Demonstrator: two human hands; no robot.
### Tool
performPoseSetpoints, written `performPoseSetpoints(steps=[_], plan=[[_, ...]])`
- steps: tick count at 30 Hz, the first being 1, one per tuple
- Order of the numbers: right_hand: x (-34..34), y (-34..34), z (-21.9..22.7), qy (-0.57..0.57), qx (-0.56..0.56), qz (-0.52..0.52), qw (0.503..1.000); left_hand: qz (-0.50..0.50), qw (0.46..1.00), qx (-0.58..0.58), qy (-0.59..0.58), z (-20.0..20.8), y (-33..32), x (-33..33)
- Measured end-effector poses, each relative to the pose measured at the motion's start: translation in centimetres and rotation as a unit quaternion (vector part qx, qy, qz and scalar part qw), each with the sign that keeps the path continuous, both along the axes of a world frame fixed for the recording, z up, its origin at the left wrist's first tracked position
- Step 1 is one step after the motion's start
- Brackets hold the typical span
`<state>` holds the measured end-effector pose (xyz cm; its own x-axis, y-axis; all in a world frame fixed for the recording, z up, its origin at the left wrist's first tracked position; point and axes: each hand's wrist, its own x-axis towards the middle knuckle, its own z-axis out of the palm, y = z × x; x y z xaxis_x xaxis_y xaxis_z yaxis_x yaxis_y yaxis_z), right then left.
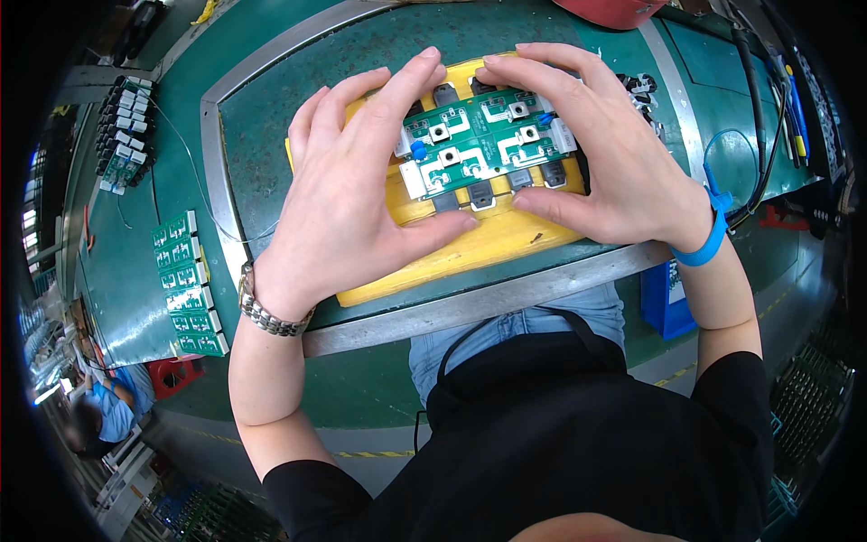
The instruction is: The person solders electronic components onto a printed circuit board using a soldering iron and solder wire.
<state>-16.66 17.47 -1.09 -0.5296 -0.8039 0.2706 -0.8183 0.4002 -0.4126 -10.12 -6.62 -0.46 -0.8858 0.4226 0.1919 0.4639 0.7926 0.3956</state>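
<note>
A green circuit board point(483, 135) with white and silver parts and blue round components lies across a yellow block point(433, 262). Black terminal-like parts point(480, 194) stick out along its near and far edges. My left hand point(348, 190) arches around the board's left end, fingers stretched beyond the far edge and thumb on the near side. Around the right end curves my right hand point(623, 163), its fingertips by a far black part and its thumb close to a near one. Both hands have fingers and thumb wide apart. Whether the palms touch the board is hidden.
Several green boards point(190, 285) lie in a column on the left of the bench. Behind them stand stacked white-and-black parts point(131, 131). More black parts point(641, 90) sit beyond my right hand. A blue cord point(722, 167) runs from my wristband. A red container point(610, 9) stands at the back.
</note>
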Motion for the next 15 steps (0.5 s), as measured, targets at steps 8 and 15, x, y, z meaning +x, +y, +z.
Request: performPoseSetpoints(steps=[8,15], plan=[[-0.2,-0.2,1.4,-0.009,-0.040,0.050,0.998,0.015,1.000,-0.017,0.017,0.4,1.0,0.3],[-0.2,0.0,1.2,-0.006,-0.039,0.045,0.998,0.029,0.999,-0.021,0.032,0.2,1.5,0.5]])
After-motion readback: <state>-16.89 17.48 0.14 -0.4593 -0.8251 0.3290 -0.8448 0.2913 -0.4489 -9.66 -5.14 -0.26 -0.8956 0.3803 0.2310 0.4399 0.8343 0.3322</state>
